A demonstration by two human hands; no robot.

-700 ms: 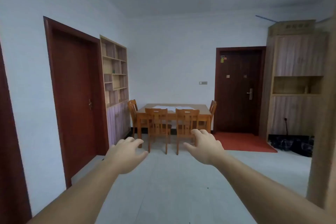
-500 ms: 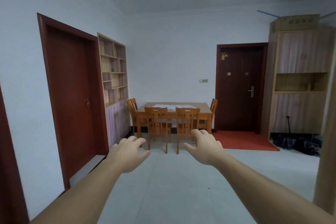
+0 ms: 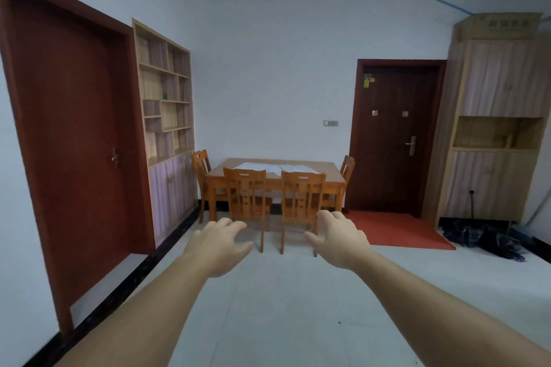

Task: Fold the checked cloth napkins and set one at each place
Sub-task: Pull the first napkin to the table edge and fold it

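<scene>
A red-brown door and a shelf unit are set along one wall. A dark door, a red mat and a wooden cabinet are located opposite.

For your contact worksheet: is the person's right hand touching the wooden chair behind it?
Apart. In the head view the right hand overlaps the wooden chair only in the image; the chair stands far across the floor.
</scene>
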